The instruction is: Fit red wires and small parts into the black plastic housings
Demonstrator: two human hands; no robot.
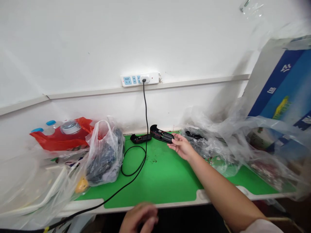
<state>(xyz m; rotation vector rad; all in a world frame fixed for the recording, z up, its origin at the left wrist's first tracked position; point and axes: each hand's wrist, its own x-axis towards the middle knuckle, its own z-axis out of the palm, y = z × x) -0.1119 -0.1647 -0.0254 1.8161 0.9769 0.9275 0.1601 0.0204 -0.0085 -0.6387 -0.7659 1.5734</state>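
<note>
My right hand (179,146) reaches over the green tabletop (170,181) and grips the lower end of a curved black plastic shell (161,134), with wiring visible inside it. Another black shell (139,139) lies at the back of the table, just left of the held one, with the black cable passing across it. My left hand (142,218) is blurred at the front edge of the table, low in the view, its fingers bent and touching none of the parts. Whether it holds anything cannot be made out.
A black cable (145,113) runs from the wall power strip (139,79) and loops over the table. Filled plastic bags (104,158) and a red bag (65,139) stand left. Clear bags (218,142) and a blue box (286,94) are at the right.
</note>
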